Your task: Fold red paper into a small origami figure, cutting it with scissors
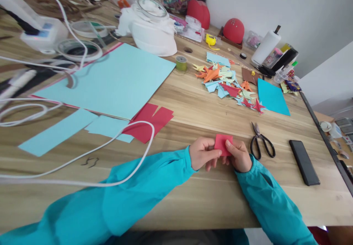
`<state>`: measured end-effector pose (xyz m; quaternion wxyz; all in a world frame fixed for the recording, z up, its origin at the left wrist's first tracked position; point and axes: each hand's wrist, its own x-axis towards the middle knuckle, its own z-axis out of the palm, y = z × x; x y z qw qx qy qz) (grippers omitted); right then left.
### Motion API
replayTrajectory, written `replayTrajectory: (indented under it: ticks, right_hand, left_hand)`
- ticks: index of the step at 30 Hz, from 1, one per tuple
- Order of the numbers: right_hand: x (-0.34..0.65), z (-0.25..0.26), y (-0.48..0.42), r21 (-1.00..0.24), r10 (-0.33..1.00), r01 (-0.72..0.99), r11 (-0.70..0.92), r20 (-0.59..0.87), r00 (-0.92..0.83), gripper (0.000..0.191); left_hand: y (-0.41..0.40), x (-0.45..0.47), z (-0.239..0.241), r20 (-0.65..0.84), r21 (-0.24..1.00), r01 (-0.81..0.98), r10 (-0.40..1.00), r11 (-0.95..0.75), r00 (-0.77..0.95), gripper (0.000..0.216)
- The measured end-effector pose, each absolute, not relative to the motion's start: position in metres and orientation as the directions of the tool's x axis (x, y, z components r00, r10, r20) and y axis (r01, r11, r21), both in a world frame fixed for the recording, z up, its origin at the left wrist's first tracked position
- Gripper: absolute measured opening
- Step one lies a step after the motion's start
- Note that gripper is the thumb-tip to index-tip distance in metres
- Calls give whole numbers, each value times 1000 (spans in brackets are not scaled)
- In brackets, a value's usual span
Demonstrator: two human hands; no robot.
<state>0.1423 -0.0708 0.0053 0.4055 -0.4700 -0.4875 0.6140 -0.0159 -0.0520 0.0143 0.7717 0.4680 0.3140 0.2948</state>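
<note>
My left hand (202, 153) and my right hand (239, 156) both pinch a small red paper square (223, 143) just above the wooden table (204, 109). Fingers of each hand are closed on the square's lower edges, with the paper standing up between them. Both arms wear teal sleeves. Black scissors (261, 142) lie closed on the table just right of my right hand. A dark phone (304, 161) lies farther right.
A pile of folded paper shapes (228, 83) lies beyond the hands, beside a teal sheet (272, 97). A large light-blue sheet (110, 79), blue strips and red offcuts (149, 122) sit left. White cables (82, 157) cross the left side. A green thread spool (181, 62) stands behind.
</note>
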Motion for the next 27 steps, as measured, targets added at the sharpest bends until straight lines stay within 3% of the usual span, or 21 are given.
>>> replayTrajectory:
  ticks: [12, 18, 27]
  right_hand:
    - [143, 17, -72, -971, 896, -59, -232, -190, -402, 24]
    - [139, 21, -73, -964, 885, -38, -264, -227, -406, 27]
    - [138, 25, -71, -974, 882, 13, -227, -211, -421, 26]
  left_hand:
    - [-46, -18, 25, -223, 892, -252, 851, 375, 476, 32]
    - [-46, -14, 16, -158, 909, -242, 818, 339, 553, 35]
    - [-46, -15, 21, -257, 889, -192, 799, 417, 544, 45]
